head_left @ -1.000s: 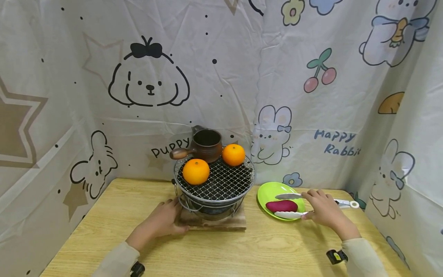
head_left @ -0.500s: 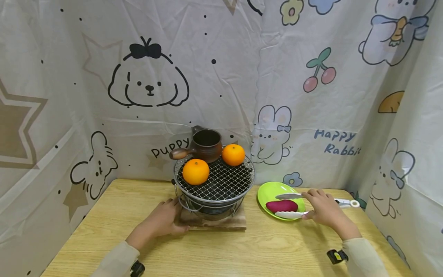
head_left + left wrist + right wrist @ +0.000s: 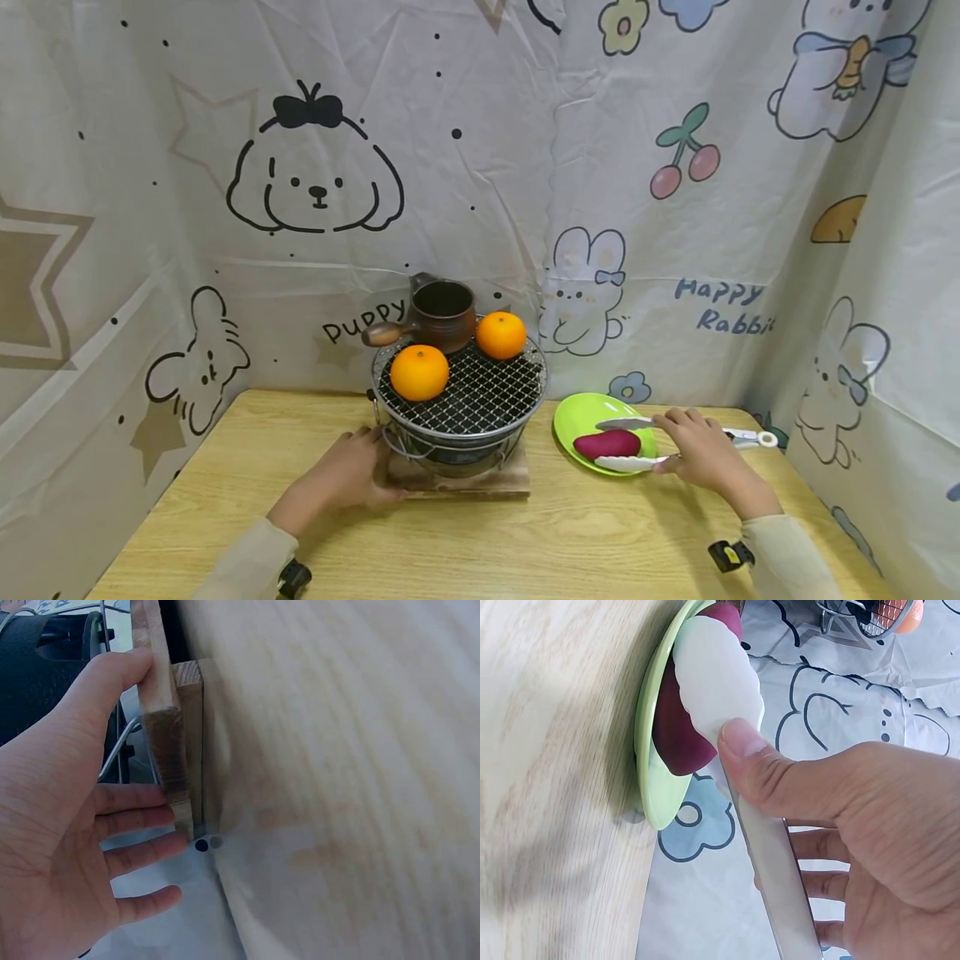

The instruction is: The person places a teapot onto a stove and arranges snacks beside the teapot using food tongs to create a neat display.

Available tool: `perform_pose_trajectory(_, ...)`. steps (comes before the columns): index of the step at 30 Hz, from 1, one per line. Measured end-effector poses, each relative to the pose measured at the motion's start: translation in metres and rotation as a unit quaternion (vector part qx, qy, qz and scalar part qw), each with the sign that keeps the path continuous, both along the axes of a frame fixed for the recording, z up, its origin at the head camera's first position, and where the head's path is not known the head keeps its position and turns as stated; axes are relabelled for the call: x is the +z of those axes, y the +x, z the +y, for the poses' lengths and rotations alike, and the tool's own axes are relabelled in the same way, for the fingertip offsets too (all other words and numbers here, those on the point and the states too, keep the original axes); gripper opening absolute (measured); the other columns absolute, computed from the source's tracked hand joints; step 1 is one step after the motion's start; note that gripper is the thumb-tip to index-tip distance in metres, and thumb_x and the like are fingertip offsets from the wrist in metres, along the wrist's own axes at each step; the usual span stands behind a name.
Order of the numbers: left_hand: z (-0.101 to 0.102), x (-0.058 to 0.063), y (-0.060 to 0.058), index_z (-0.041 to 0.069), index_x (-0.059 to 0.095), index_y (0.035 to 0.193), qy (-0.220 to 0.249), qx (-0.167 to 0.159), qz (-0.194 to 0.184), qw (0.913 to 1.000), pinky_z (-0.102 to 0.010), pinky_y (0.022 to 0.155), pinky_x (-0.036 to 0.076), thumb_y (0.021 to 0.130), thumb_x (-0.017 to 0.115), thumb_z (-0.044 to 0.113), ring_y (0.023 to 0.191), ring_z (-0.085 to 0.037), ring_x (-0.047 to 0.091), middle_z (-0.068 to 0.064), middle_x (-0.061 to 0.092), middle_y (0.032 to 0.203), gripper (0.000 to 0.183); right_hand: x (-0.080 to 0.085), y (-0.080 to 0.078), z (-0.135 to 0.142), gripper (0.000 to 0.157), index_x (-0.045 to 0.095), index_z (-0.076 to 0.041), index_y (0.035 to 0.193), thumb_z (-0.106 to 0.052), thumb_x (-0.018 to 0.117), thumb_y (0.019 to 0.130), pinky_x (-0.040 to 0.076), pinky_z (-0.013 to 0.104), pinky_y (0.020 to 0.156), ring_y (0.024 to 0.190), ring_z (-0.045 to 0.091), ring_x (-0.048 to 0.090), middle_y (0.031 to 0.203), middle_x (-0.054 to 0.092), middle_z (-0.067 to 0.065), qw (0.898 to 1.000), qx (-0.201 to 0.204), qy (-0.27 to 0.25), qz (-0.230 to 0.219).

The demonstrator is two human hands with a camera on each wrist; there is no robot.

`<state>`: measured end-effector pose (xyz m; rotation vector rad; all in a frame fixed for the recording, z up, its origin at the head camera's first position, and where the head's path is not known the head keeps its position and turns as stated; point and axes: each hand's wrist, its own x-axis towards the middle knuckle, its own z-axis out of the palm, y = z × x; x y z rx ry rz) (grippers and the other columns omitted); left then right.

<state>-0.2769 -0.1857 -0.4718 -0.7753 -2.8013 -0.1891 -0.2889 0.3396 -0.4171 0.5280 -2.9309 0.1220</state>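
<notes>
My right hand [image 3: 696,448] holds a pair of tongs [image 3: 769,870] with white scalloped tips, thumb along one arm and fingers behind the other. In the head view the tong arms stand apart on either side of a purple sweet potato [image 3: 607,444], which lies on a lime-green plate [image 3: 577,410]. My left hand [image 3: 352,471] rests at the left front corner of a wooden board [image 3: 480,483] under a round tabletop grill [image 3: 457,433]. In the left wrist view its thumb touches the board's edge, while the fingers lie spread and fairly straight at the board's end.
On the grill's wire mesh sit two oranges [image 3: 419,372] and a small brown pot [image 3: 450,325] with a side handle. The wooden table [image 3: 585,550] carries everything. A patterned cloth [image 3: 465,167] hangs close behind and along both sides.
The head view has shifted slightly, so the grill and plate appear a little further left. Both hands keep nearly the same pose, and the tongs stay spread around the sweet potato.
</notes>
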Motion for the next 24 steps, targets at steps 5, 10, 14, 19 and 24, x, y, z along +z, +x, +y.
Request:
perform_pose_trajectory(5, 0.0011, 0.0055, -0.0032, 0.008, 0.071, 0.116, -0.008, 0.011, -0.008, 0.9999, -0.052, 0.084, 0.054, 0.066, 0.082, 0.067, 0.100, -0.030, 0.062, -0.015, 0.068, 0.123, 0.079, 0.0008, 0.0005, 0.0016, 0.070, 0.063, 0.001, 0.131, -0.029, 0.090, 0.074, 0.041, 0.069, 0.098, 0.119, 0.047, 0.055, 0.127, 0.063, 0.024, 1.000, 0.004, 0.000, 0.008)
perform_pose_trajectory(10, 0.0018, 0.0081, -0.0046, 0.006, 0.068, 0.125, -0.010, 0.021, -0.027, 0.9994, -0.055, 0.089, 0.053, 0.063, 0.083, 0.068, 0.104, -0.033, 0.061, -0.015, 0.067, 0.128, 0.089, -0.0003, 0.0017, 0.0027, 0.070, 0.063, 0.002, 0.132, -0.028, 0.090, 0.074, 0.041, 0.069, 0.099, 0.119, 0.047, 0.055, 0.127, 0.063, 0.024, 1.000, 0.001, -0.004, 0.009)
perform_pose_trajectory(14, 0.0005, 0.0077, -0.0048, 0.006, 0.064, 0.132, -0.009, 0.023, -0.035, 0.9991, -0.057, 0.091, 0.053, 0.063, 0.083, 0.069, 0.108, -0.035, 0.061, -0.016, 0.066, 0.131, 0.095, -0.0012, 0.0019, 0.0021, 0.070, 0.064, 0.001, 0.131, -0.027, 0.090, 0.073, 0.041, 0.069, 0.098, 0.119, 0.047, 0.055, 0.127, 0.063, 0.024, 1.000, 0.003, -0.007, 0.013)
perform_pose_trajectory(19, -0.0005, 0.0069, -0.0055, 0.007, 0.061, 0.137, -0.003, 0.022, -0.044, 0.9988, -0.060, 0.093, 0.052, 0.065, 0.082, 0.068, 0.113, -0.038, 0.061, -0.017, 0.064, 0.136, 0.097, -0.0008, 0.0012, 0.0031, 0.070, 0.064, 0.000, 0.130, -0.029, 0.090, 0.072, 0.043, 0.068, 0.095, 0.117, 0.047, 0.056, 0.125, 0.064, 0.023, 1.000, 0.007, -0.002, 0.020)
perform_pose_trajectory(24, 0.0000, 0.0075, -0.0056, 0.006, 0.059, 0.140, 0.011, 0.023, -0.055, 0.9981, -0.062, 0.096, 0.051, 0.065, 0.083, 0.067, 0.117, -0.040, 0.060, -0.018, 0.061, 0.141, 0.099, 0.0003, 0.0002, 0.0031, 0.071, 0.064, 0.000, 0.130, -0.030, 0.091, 0.071, 0.042, 0.068, 0.095, 0.117, 0.047, 0.056, 0.125, 0.064, 0.023, 1.000, 0.006, 0.000, 0.020)
